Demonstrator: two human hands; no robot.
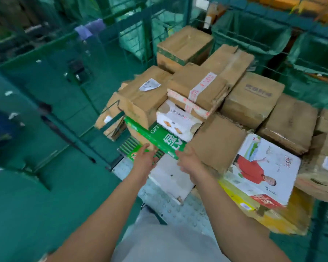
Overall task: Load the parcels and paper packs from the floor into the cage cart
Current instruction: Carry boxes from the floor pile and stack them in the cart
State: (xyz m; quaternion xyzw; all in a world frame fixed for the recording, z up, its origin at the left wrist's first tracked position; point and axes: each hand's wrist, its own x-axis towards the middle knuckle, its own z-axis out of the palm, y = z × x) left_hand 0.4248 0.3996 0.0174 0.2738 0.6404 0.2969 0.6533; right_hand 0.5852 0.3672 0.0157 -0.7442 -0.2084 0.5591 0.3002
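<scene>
Thing in hand: a green paper pack (159, 138) is reached for by both hands; it lies tilted among stacked parcels, its near end over a second green pack (133, 151) below
Left hand (145, 157): fingers are spread and fairly straight, laid at the pack's near lower corner; nothing is pinched
Right hand (189, 161): fingers are loosely extended beside the pack's near right end; contact cannot be told through the blur
Handling: the pack is judged dense and heavy, stiff as a block, with a smooth wrapper that may slip
Hold: the two short ends are best clasped, palms under the load
Neighbours: a white carton (178, 121) and brown box (140, 99) rest against it and may shift
</scene>
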